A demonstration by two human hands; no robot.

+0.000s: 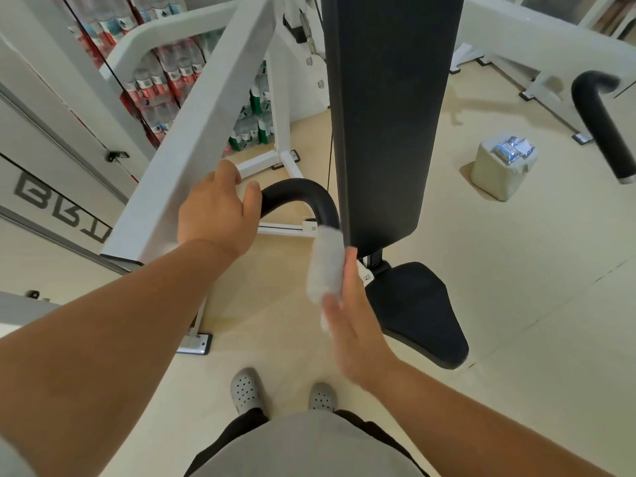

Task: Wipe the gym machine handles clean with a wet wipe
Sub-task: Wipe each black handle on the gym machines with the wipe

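Observation:
A black curved handle (296, 191) bends out from the white machine arm (192, 132) and runs down beside the back pad. My left hand (215, 210) grips its upper end where it meets the arm, thumb on the black grip. A white wet wipe (325, 266) is wrapped round the handle's lower part. My right hand (354, 315), blurred, presses straight fingers against the wipe from the right. A second black handle (600, 129) hangs at the far right, untouched.
The black back pad (385, 115) and seat (413, 311) stand just right of my hands. A pack of wipes (512, 150) lies on a pale block (495, 173) on the floor. Packs of bottled water (165, 74) are stacked behind the frame at left.

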